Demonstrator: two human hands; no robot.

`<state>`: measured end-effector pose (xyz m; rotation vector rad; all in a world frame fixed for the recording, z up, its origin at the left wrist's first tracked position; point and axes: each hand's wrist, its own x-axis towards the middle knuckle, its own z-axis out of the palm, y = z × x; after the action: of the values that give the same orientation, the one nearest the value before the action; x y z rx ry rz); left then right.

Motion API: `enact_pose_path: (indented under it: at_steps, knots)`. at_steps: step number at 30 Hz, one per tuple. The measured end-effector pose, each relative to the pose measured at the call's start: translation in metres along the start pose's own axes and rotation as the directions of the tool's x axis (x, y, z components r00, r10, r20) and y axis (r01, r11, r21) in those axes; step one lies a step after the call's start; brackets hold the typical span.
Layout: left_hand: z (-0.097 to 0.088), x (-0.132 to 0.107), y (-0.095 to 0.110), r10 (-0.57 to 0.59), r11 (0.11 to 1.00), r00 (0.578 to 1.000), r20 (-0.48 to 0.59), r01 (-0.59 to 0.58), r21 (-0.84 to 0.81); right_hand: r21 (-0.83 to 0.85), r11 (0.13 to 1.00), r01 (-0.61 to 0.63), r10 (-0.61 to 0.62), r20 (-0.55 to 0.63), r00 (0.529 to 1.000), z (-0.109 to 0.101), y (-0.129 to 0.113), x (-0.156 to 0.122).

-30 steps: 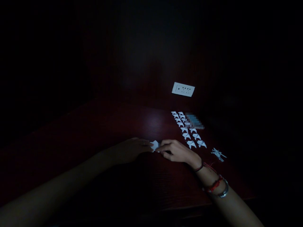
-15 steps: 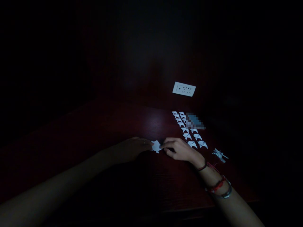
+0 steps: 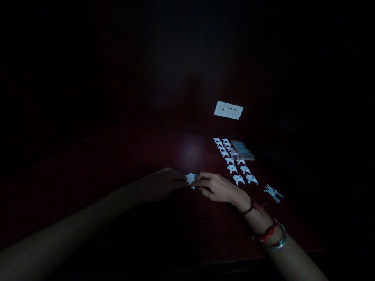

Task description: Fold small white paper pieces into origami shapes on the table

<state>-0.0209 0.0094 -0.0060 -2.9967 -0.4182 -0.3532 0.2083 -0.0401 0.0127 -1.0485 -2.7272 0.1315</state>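
A small white piece of folded paper (image 3: 191, 178) with pointed edges lies on the dark red table between my hands. My left hand (image 3: 164, 185) reaches in from the left, its fingertips closed on the paper's left edge. From the right, the fingers of my right hand (image 3: 218, 188) lie over the paper's right part and cover it, the index fingertip near its middle. My left hand is in deep shade, so its thumb is hard to make out.
Several small folded white paper figures (image 3: 238, 179) stand in two rows to the right. A blurred-out bluish patch (image 3: 243, 150) overlaps them. Thin white paper scraps (image 3: 273, 192) lie nearer my right forearm. A white socket plate (image 3: 229, 110) is on the wall behind the dark table (image 3: 140, 152).
My right hand has shifted slightly left, its fingers moving from the paper's right edge toward its middle, covering more of it. My left hand has hardly moved.
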Motion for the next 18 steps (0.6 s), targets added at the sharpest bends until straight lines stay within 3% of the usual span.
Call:
enact_pose_path:
  at_steps: [10,18]
  knots:
    - [0.0005,-0.0016,-0.0031,-0.035,0.998,0.999,0.008,0.035,-0.057,-0.009,1.000,0.024,-0.024,0.026,0.999,-0.0036,-0.0008,0.0011]
    - [-0.0073,-0.0009,0.0036,-0.068,0.986,0.997,0.045,0.074,-0.148,0.001,1.000,0.008,-0.008,-0.026,1.000,-0.0037,0.0030,0.0027]
